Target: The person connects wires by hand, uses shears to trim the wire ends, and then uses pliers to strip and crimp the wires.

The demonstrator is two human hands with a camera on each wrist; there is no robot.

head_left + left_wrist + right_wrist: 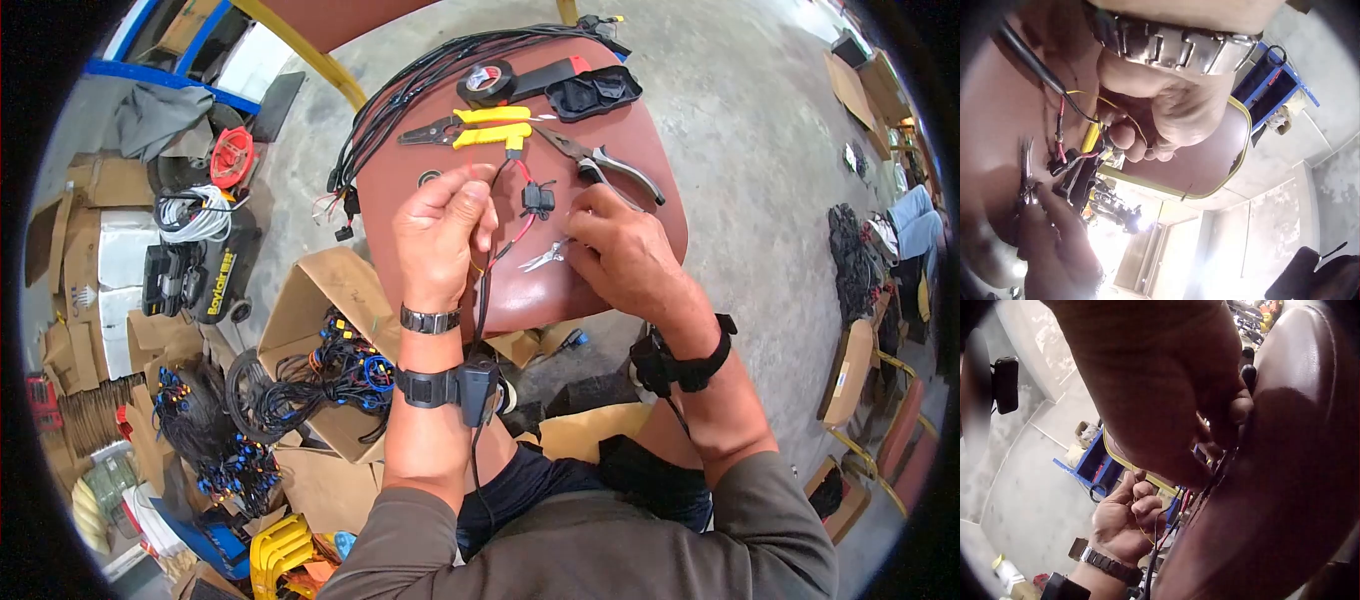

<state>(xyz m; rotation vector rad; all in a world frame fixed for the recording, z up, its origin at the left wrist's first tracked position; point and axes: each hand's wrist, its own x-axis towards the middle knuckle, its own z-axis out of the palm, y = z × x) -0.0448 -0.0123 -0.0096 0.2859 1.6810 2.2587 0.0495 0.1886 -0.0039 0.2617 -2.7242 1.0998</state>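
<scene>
My left hand [445, 235] pinches the end of a thin yellow wire [1107, 100] between thumb and fingers, above the brown seat [400, 190]. The wire branches from a black cable [484, 300] that hangs beside this hand. My right hand [625, 245] grips small silver snips [545, 257] low over the seat, blades pointing toward the left hand; the left wrist view shows the snips' blades [1027, 156] slightly apart. Between the hands lies a black fuse holder [538, 199] on red wires. In the right wrist view, my right hand [1166, 394] hides most of the snips.
Yellow-handled strippers [490, 115], grey-handled pliers [630, 175], black tape [487, 82] and a black case [594, 93] lie at the seat's far part. Black cables [385, 110] run along its left and far edges. An open cardboard box [330, 290] with wiring stands at the left.
</scene>
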